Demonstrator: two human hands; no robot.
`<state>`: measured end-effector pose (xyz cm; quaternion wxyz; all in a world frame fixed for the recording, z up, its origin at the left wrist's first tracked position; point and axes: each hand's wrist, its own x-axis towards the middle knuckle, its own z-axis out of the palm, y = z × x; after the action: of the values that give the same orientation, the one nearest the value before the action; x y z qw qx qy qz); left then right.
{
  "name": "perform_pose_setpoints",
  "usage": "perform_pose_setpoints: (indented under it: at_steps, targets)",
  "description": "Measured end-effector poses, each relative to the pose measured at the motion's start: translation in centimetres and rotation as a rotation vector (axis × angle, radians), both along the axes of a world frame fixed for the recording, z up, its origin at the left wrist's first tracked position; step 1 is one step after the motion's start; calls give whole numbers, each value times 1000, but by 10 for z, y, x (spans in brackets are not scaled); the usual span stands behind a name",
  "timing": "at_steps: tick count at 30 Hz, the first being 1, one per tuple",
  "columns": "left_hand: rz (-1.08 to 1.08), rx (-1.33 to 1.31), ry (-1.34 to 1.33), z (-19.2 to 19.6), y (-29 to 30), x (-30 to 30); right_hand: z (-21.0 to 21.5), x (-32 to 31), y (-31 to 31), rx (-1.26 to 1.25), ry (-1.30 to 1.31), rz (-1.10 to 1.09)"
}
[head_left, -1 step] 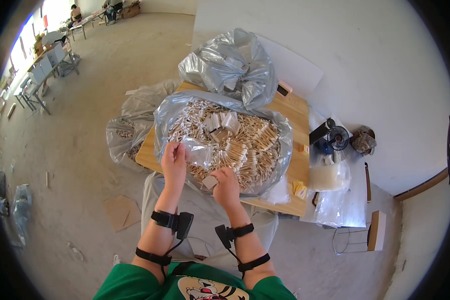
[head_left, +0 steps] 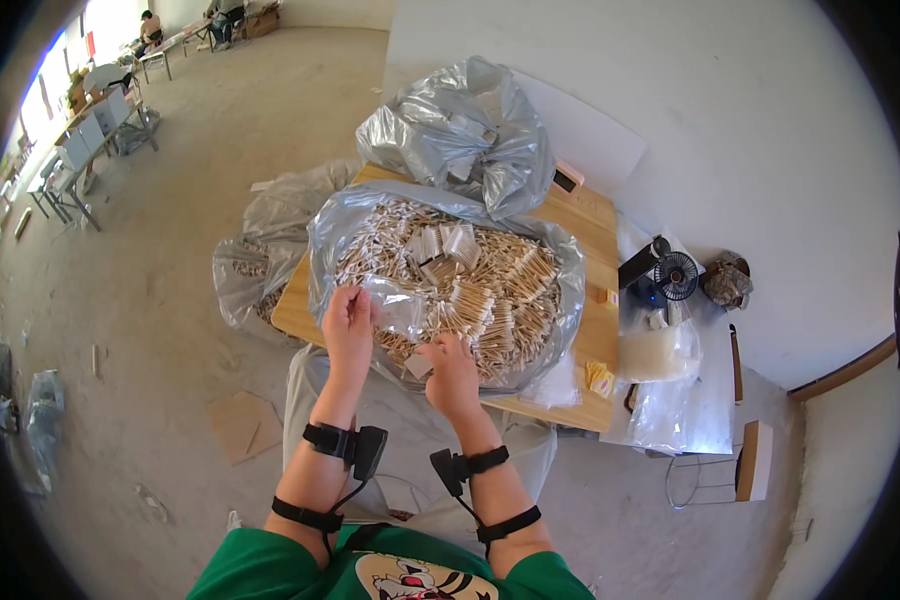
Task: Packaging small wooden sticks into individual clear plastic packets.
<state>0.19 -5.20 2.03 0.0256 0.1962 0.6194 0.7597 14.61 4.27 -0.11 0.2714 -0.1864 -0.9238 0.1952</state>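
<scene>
My left hand is closed, pinching a small clear plastic bag by its left edge. The bag hangs over a heap of cotton swabs with pale wooden sticks, loose in a big open silver-grey bag. By the heap's near edge is my right hand, bent at the fingers, with a small greyish square card at its thumb side. The card looks held, though the fingers partly hide the grip. Several clear packs of swabs rest on top of the heap.
The wooden table bears another bulging silver bag at the back, and yellow packets and clear bags at the right. Farther right stand a black fan and a stack of clear bags. More bags lie left.
The right hand's fingers have shifted slightly, stretching a little toward the heap, and the card has tilted a bit. My left hand and the clear bag have hardly moved.
</scene>
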Motion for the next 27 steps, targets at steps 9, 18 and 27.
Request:
perform_pose_setpoints:
  at_steps: [9,18,27]
  targets:
    - [-56,71,-142,-11,-6,2,-11,0,22,-303,143,-13]
    - [-100,41,-178,-25,-9,-3,32,86,55,-1330,690,-153]
    - [-239,-5,-249,-31,26,20,-63,264,199,-712,473,-898]
